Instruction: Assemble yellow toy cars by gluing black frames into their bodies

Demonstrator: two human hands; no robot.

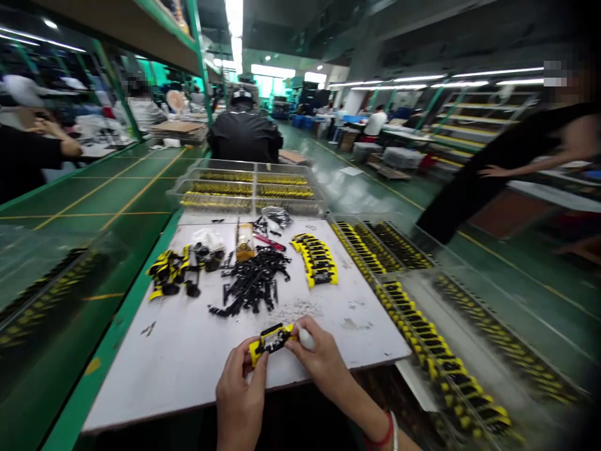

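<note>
Near the front edge of the white board [188, 369], I hold a yellow and black plastic part [273, 339] between both hands. The thumb and fingers of my left hand [241, 382] are closed on its left end. My right hand [319, 357] pinches its right end, and a white covering shows on one of its fingers. Beyond the held part lies a heap of small black plastic pieces [256, 279]. Several finished-looking yellow and black parts [317, 260] stand in a curved row to the right of the heap. More yellow and black pieces [173, 272] are piled at the left.
Clear trays [422, 332] filled with rows of yellow and black parts flank the board on the right; another tray [253, 188] stands at the back. A red-handled tool [270, 242] and a small yellowish box [245, 242] lie behind the heap. A person in black [507, 163] leans at the right.
</note>
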